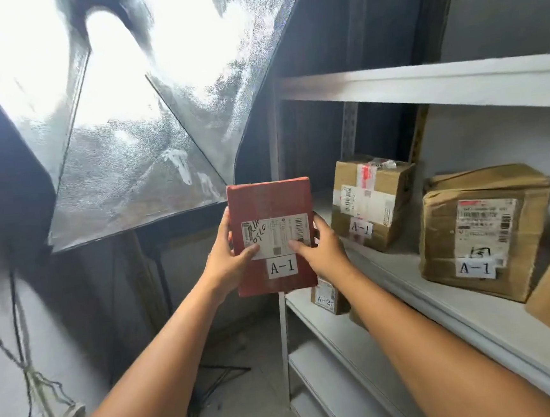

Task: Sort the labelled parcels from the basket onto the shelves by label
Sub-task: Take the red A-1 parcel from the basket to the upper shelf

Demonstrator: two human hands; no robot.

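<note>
My left hand and right hand pinch the red parcel, left of the taped carton; thumbs sliding on its slick label could drop it short of that carton's shelf.

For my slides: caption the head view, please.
A red parcel labelled A-1, held by left hand and right hand, beside a shelf with two A-1 boxes.

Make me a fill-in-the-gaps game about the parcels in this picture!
The left hand and right hand hold a parcel coloured ____.
Its white label reads ____.
The small cardboard box on the lower shelf reads ____.
Missing words: red; A-1; A-2.
</note>
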